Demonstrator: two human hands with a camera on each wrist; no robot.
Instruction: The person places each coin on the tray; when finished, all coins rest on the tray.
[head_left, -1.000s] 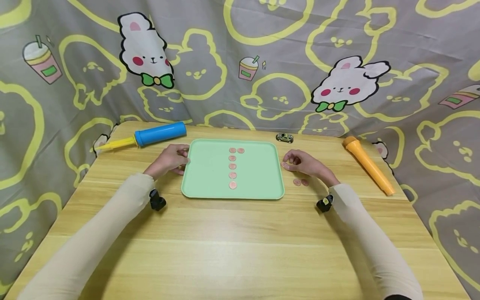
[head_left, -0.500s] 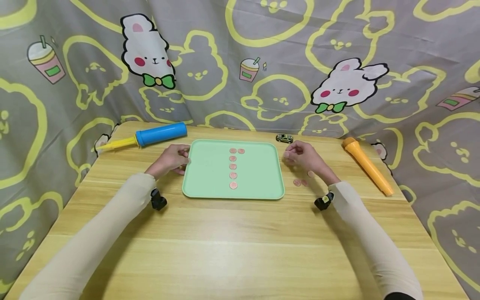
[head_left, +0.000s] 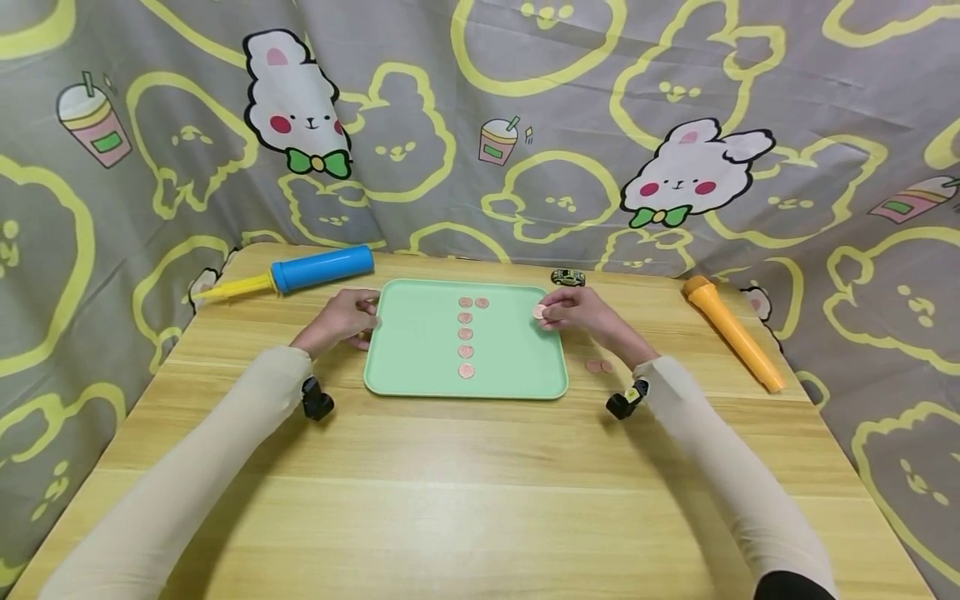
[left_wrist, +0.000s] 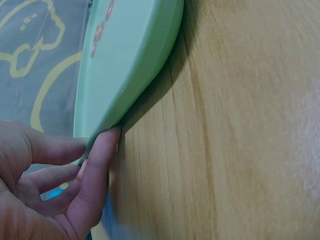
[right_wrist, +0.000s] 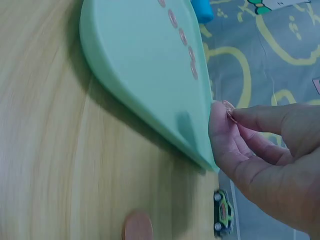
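At the left end of the pale green tray point(head_left: 420, 367), my left hand point(head_left: 341, 318) grips the rim, thumb on top and fingers point(left_wrist: 95, 185) against its outer side. My right hand point(head_left: 581, 311) pinches a copper-coloured coin point(right_wrist: 229, 111) between thumb and fingertip, held over the tray's right edge. Several like coins lie on the tray in a column, the nearest coin point(head_left: 467, 371) toward the front; one more coin point(head_left: 482, 303) lies right of the farthest. Two loose coins point(head_left: 593, 366) lie side by side on the table, right of the tray.
On the wooden table point(head_left: 465, 500), a blue and yellow hand pump point(head_left: 322, 266) lies back left. Behind my right hand is a small toy car point(head_left: 567, 277). An orange microphone-shaped toy point(head_left: 735, 333) lies far right, and a patterned grey curtain point(head_left: 420, 192) hangs behind.
My right hand has moved left from beside the tray to over its right edge, and the coin it pinches now shows clearly. My left hand stays at the rim.
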